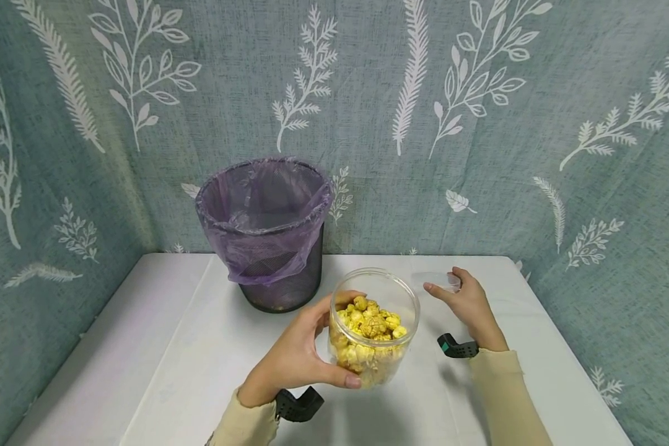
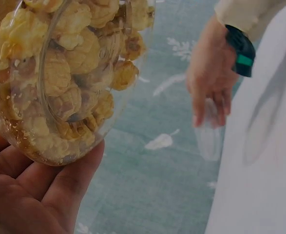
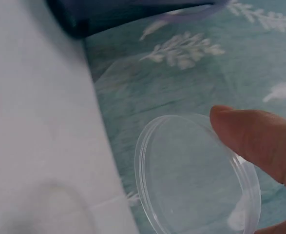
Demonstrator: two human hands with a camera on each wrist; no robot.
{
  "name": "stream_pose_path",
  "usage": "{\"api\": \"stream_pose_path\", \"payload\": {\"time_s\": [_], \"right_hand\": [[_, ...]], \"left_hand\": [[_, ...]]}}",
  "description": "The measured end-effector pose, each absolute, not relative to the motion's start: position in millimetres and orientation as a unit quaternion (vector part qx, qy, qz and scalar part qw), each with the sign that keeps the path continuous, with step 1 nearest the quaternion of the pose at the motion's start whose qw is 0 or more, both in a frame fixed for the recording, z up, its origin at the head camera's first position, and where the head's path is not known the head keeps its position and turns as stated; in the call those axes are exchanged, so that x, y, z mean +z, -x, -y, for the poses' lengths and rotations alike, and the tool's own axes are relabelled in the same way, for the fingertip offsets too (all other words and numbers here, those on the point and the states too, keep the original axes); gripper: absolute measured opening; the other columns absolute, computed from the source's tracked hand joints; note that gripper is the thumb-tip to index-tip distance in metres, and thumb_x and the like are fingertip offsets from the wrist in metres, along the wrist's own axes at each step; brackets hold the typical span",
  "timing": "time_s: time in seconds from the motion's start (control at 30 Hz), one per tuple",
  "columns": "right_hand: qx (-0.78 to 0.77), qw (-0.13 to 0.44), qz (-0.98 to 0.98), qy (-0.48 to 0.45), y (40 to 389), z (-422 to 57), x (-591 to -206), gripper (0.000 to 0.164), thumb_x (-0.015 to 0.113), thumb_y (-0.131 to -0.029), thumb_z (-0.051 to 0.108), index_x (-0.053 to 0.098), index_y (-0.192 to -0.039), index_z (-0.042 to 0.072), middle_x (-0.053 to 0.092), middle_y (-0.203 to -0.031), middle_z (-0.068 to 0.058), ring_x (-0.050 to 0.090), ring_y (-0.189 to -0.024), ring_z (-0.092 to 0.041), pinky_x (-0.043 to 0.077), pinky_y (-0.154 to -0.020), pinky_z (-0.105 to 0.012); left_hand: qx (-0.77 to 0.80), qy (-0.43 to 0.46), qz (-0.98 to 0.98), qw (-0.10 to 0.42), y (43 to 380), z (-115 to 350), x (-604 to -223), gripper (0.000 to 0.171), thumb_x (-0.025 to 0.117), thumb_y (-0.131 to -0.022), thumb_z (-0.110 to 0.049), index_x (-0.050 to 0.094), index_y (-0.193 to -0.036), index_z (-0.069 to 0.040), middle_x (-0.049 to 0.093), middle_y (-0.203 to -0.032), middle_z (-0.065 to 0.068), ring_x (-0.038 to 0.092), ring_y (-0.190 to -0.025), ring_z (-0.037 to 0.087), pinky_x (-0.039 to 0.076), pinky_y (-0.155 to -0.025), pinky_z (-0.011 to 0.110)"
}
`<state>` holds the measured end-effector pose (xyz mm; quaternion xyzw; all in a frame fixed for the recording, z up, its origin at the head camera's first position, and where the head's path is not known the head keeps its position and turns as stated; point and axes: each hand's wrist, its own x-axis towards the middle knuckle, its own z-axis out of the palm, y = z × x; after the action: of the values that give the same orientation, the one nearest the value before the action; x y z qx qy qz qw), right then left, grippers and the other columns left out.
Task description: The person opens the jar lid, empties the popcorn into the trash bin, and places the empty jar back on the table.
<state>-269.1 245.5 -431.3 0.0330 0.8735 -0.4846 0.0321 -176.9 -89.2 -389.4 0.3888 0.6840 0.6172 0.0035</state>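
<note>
My left hand point(image 1: 306, 352) grips a clear round jar point(image 1: 375, 367) by its side, thumb in front and fingers behind. The jar's mouth is uncovered and tips toward the camera. Yellow popcorn point(image 1: 370, 322) fills roughly its lower half; the left wrist view shows the pieces point(image 2: 67, 58) close up through the wall. Over the right part of the table, my right hand point(image 1: 471, 303) pinches a thin transparent round lid point(image 1: 436, 280) at its edge. In the right wrist view the thumb lies on the rim of the lid point(image 3: 196, 170).
A black mesh trash bin point(image 1: 281, 288) lined with a purple plastic bag point(image 1: 267, 248) stands at the back of the white table point(image 1: 173, 371), left of the jar. A green leaf-patterned cloth point(image 1: 368, 124) hangs behind and at both sides.
</note>
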Motion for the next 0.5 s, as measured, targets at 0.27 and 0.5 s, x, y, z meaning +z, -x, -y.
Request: {"api": "stream_pose_path", "payload": {"time_s": [0.27, 0.5], "right_hand": [[-0.452, 0.05, -0.888, -0.065, 277, -242, -450, 0.107, 0.077, -0.095, 0.045, 0.016, -0.162, -0.011, 0.025, -0.164, -0.036, 0.025, -0.151, -0.054, 0.029, -0.118, -0.067], [-0.43, 0.059, -0.899, -0.066, 279, -243, -456, 0.103, 0.08, -0.092, 0.037, 0.021, -0.159, -0.015, 0.03, -0.161, -0.037, 0.028, -0.149, -0.055, 0.03, -0.118, -0.067]], "left_hand": [[0.624, -0.397, -0.673, 0.005, 176, 89, -388, 0.1, 0.099, -0.065, -0.003, 0.05, -0.152, -0.015, 0.063, -0.14, 0.007, 0.058, -0.131, 0.03, 0.046, -0.111, 0.048], [0.623, -0.394, -0.676, 0.01, 176, 91, -387, 0.101, 0.099, -0.065, -0.003, 0.05, -0.152, -0.012, 0.062, -0.141, 0.006, 0.058, -0.131, 0.03, 0.045, -0.111, 0.049]]}}
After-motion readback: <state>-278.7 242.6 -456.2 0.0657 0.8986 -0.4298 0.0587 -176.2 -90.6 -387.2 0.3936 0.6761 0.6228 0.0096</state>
